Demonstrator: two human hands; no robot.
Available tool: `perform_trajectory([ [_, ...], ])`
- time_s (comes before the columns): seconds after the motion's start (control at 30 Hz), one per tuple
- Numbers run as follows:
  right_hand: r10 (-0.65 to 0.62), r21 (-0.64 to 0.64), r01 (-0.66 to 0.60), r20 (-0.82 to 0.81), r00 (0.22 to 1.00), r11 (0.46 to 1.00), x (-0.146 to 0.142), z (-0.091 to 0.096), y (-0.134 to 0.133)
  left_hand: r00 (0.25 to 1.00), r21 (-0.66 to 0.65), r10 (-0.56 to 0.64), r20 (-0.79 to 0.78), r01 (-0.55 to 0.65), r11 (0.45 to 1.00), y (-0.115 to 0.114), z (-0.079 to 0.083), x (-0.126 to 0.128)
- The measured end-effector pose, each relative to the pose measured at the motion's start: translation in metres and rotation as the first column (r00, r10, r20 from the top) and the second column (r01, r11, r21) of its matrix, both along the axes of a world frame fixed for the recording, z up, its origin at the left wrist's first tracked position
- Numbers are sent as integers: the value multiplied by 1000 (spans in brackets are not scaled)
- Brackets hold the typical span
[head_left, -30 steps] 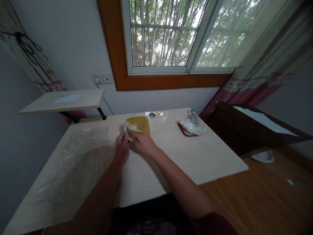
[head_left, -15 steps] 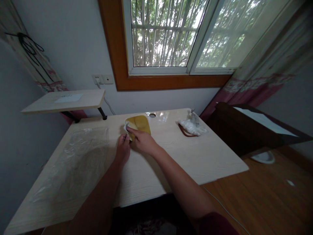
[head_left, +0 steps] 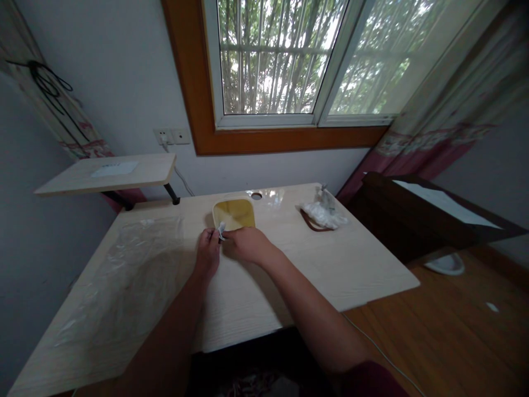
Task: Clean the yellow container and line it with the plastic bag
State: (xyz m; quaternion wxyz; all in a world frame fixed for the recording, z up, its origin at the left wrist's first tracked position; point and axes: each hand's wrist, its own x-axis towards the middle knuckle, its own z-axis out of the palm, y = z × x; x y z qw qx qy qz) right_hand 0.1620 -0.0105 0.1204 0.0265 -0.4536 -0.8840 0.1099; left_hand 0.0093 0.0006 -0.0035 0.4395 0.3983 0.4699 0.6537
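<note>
A shallow yellow container (head_left: 235, 212) with rounded corners and a pale rim sits near the back middle of the desk. My left hand (head_left: 208, 253) is closed at its near left corner, seemingly gripping the edge there. My right hand (head_left: 250, 243) pinches a small crumpled white cloth or tissue (head_left: 222, 227), pressed against that same corner. The fingertips of both hands nearly meet, and they hide the near left part of the rim.
A clear plastic sheet (head_left: 136, 275) lies on the left of the pale desk (head_left: 322, 270). A raised shelf (head_left: 144, 171) stands behind it. At the back right lies a clear bag of white material (head_left: 324, 214) beside a brown strap (head_left: 312, 223). A dark cabinet (head_left: 384, 220) stands right.
My right hand with the white cloth or tissue has moved down along the container's left rim to the near left corner. The left hand has stayed nearly in place.
</note>
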Motion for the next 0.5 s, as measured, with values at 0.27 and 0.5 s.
perform_trajectory([
  [0.27,-111,81,105,67,992,991,7,-7,-20,994,13,36,-107,-34,999,-1,-3,0],
  [0.5,-283,85,272,197,939,959,18,-11,-19,977,2,4,-212,-3,1000,-3,-4,2],
])
